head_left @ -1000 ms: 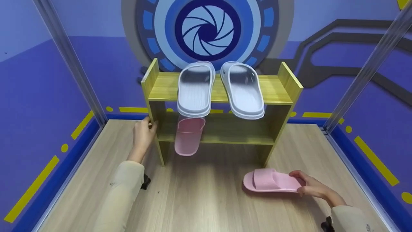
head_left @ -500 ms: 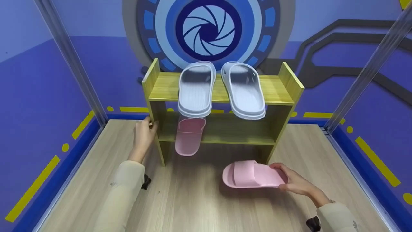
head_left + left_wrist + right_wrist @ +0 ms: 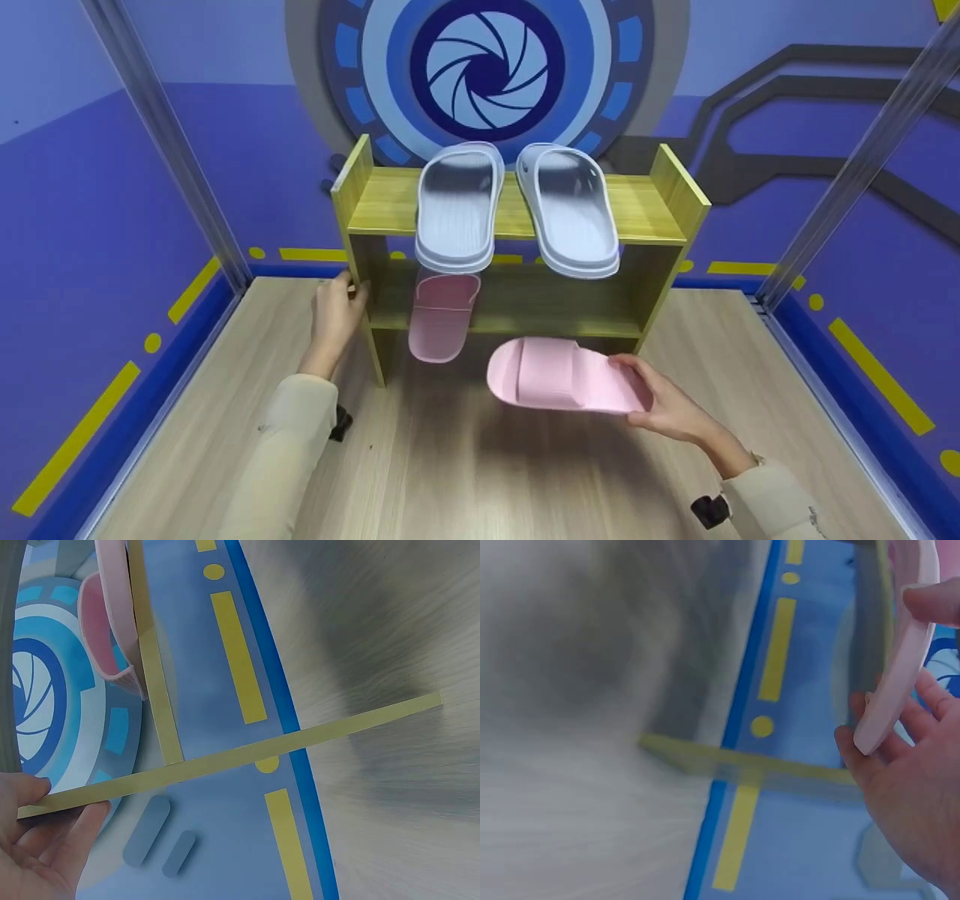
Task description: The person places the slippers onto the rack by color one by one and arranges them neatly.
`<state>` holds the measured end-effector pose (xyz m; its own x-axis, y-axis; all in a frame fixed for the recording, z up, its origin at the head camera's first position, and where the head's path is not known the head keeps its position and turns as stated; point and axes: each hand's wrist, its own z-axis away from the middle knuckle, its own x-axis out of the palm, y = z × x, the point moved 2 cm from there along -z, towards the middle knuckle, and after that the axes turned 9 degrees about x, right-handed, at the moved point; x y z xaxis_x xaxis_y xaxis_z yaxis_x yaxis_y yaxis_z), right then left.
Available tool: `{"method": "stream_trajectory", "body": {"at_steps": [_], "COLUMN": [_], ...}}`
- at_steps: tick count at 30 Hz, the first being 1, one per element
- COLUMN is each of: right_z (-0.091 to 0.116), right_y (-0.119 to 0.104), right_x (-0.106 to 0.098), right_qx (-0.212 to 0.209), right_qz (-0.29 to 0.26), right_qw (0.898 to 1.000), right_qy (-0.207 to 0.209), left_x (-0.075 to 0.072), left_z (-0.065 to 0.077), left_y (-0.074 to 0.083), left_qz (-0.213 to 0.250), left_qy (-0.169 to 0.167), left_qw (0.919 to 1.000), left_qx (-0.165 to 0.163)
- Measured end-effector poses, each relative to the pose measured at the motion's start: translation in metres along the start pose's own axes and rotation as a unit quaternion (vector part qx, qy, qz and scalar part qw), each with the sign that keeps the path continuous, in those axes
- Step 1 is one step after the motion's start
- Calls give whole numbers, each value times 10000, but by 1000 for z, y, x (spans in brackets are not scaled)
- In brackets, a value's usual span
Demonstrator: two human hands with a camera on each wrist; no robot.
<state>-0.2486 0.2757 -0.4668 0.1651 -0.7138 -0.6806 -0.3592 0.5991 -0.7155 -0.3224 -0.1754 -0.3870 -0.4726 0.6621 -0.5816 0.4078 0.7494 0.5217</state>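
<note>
My right hand [image 3: 671, 401] grips a pink slipper [image 3: 546, 373] by its heel end, holding it above the table in front of the rack, toe pointing left. In the right wrist view thumb and fingers close round the edge of its sole [image 3: 900, 682]. At the rack's left side panel my left hand [image 3: 337, 311] pinches the board's front edge, thumb on one face and fingers on the other in the left wrist view. Another pink slipper [image 3: 441, 330] sits on the wooden shoe rack's [image 3: 555, 300] lower shelf, toe inward, at the left. Its heel overhangs the shelf front.
Two pale grey clogs [image 3: 454, 214] stand side by side on the top shelf, heels jutting past its front edge. Blue patterned walls [image 3: 225, 165] enclose the wooden table [image 3: 450, 480] at the back and both sides, with metal posts in the corners.
My right hand has carried the pink slipper leftward and up from low over the table, toward the lower shelf. My left hand stays on the rack's side panel.
</note>
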Motion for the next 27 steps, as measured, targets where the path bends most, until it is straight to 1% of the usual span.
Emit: {"method": "stream_trajectory", "body": {"at_steps": [3, 7, 10, 14, 16, 19, 23, 27], "right_z": [-3, -10, -13, -16, -17, -19, -21, -25], "right_y": [-8, -12, -12, -13, -13, -14, -19, -24], "right_x": [-1, 1, 3, 5, 7, 8, 9, 11], "right_qx": [44, -202, -269, 18, 146, 283, 485, 707], "right_qz": [-120, -539, -552, -55, 92, 162, 92, 243], "right_qw": [9995, 9954, 9912, 9846, 9808, 9756, 9700, 9626], "right_qy": [302, 764, 1171, 1749, 1941, 2172, 2379, 2605], "left_x": [0, -1, -1, -1, -1, -1, -1, -1], "left_z": [0, 0, 0, 0, 0, 0, 0, 0], "left_y": [0, 1, 1, 1, 1, 1, 1, 1], "left_qz": [-12, -121, -174, -155, -145, -133, -145, -143], "left_qy": [-8, 21, 12, -18, -26, -23, -18, -47], "left_qw": [10000, 9999, 9998, 9999, 9999, 9999, 9999, 9999], "left_qx": [6, 4, -27, -44, -46, -54, -42, -57]}}
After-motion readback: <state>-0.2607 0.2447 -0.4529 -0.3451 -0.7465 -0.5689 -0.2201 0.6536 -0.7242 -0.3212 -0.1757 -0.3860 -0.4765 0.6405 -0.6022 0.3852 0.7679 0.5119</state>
